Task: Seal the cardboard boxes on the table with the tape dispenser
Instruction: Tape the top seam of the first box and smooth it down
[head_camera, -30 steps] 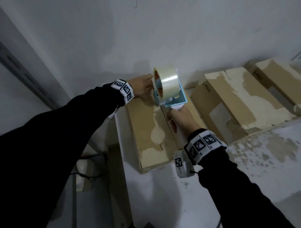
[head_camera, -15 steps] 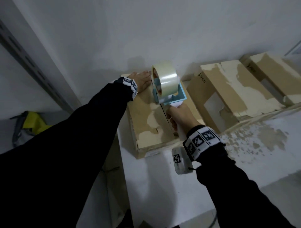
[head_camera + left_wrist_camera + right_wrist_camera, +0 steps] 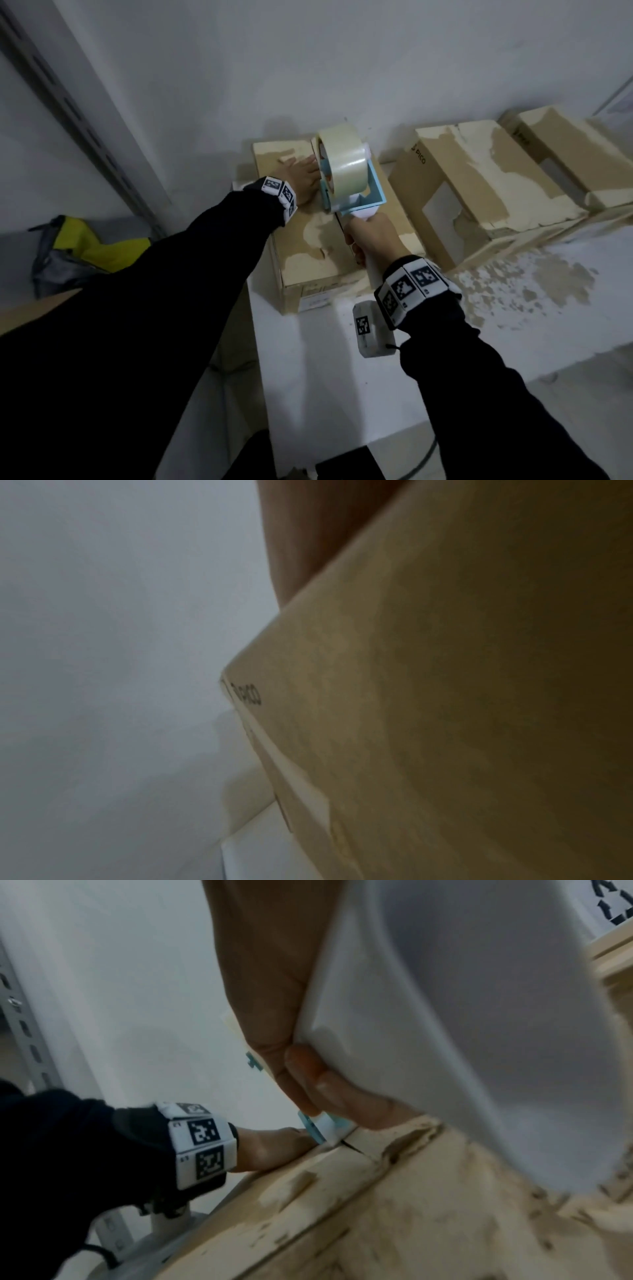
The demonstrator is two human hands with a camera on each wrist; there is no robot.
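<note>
Head view: at frame centre my right hand (image 3: 371, 236) wraps the tape dispenser (image 3: 349, 181) handle, the firm place to grip; left hand (image 3: 303, 174) lies spread flat on the light, yielding cardboard box (image 3: 308, 246).

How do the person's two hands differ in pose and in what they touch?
1. The left hand lies flat with straight fingers; the right hand is curled into a grip.
2. The left presses on the box top; the right holds the tape dispenser by its handle.
Both wear marker wristbands and work over the same box.
</note>
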